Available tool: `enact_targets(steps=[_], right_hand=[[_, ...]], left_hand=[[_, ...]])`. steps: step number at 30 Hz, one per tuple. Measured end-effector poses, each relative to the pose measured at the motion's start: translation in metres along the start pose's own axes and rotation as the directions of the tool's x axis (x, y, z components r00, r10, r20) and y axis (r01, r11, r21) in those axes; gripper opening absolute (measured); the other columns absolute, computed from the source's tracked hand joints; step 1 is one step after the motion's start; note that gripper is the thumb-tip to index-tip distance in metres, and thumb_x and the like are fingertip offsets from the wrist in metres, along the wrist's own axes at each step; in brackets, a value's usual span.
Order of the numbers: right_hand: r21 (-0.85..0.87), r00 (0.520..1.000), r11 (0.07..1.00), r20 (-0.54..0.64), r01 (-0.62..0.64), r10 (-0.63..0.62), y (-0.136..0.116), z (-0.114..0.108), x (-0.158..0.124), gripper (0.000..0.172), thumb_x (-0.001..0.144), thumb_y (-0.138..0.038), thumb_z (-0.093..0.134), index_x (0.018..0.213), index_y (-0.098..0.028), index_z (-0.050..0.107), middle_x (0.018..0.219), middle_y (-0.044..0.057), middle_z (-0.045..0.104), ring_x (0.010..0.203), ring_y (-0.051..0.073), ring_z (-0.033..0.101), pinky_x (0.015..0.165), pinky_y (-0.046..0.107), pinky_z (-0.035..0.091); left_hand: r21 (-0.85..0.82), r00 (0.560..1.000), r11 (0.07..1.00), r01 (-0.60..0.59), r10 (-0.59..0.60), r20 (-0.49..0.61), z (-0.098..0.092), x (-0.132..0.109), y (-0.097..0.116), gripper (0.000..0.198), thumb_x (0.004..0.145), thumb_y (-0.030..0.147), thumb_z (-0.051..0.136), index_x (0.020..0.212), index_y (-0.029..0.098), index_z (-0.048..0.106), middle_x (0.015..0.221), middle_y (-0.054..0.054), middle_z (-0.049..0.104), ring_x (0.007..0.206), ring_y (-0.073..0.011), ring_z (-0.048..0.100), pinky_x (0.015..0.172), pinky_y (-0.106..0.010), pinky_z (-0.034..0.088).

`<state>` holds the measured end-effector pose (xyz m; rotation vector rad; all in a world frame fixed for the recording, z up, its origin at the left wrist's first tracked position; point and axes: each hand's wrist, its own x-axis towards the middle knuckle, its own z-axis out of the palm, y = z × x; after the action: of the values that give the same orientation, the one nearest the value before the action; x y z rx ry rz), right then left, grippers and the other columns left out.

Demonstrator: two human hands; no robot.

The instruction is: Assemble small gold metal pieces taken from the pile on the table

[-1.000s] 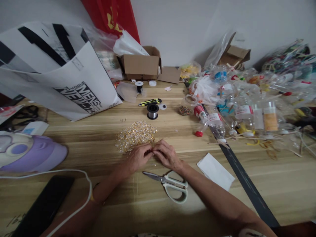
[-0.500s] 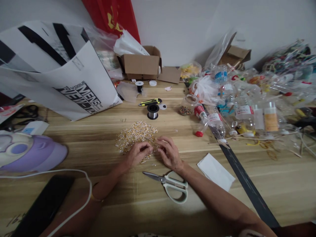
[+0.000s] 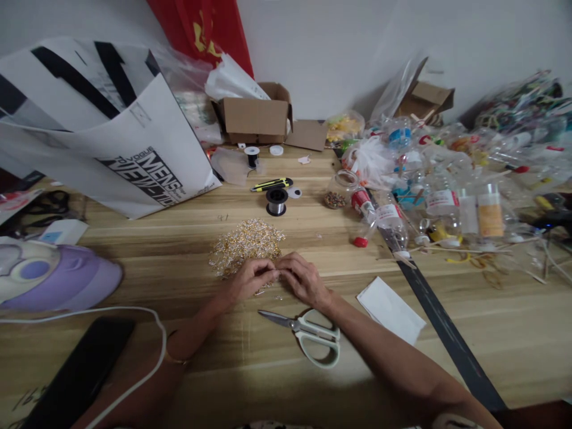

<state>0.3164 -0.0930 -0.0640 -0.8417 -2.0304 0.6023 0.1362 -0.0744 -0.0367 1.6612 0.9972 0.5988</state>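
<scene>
Here I am pinching left hand [image 3: 250, 281] and right hand [image 3: 304, 280] together beside the bead pile [image 3: 247, 243], contents indiscernible; low, steady fingertips probably suit best.

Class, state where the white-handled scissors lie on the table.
In the head view, the scissors lie flat at bottom centre of the wooden table, just below the right hand, with the white paper to their right and blades pointing left.

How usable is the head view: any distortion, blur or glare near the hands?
Head view: fisheye bending warps the white bag; soft even light, no glare; left hand and right hand sharp, the gold pile too fine to resolve.
</scene>
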Motion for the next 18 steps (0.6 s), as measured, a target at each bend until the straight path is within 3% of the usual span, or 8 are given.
enact_targets(steps=[11, 18], right_hand=[[-0.006, 0.999, 1.0, -0.044, -0.005, 0.005, -0.001, 0.0008, 0.0014, 0.01, 0.091, -0.018, 0.042, 0.094, -0.019, 0.052, 0.087, 0.007, 0.057, 0.083, 0.017, 0.054, 0.072, 0.03, 0.048], [-0.018, 0.998, 1.0, -0.056, -0.001, 0.0, -0.0025, -0.0001, 0.0015, 0.009, 0.09, -0.015, 0.043, 0.093, -0.019, 0.051, 0.086, 0.007, 0.056, 0.082, 0.017, 0.053, 0.071, 0.029, 0.047]], left_hand=[[0.001, 1.0, 1.0, 0.015, -0.015, -0.02, -0.0019, 0.0, 0.0013, 0.026, 0.079, 0.034, 0.052, 0.065, 0.013, 0.059, 0.056, 0.003, 0.049, 0.055, -0.01, 0.043, 0.052, -0.02, 0.033], [0.047, 0.999, 0.999, -0.008, 0.01, -0.042, -0.0019, 0.0005, -0.0012, 0.02, 0.077, 0.03, 0.057, 0.072, 0.012, 0.066, 0.068, -0.002, 0.063, 0.064, -0.0134, 0.054, 0.061, -0.023, 0.04]])
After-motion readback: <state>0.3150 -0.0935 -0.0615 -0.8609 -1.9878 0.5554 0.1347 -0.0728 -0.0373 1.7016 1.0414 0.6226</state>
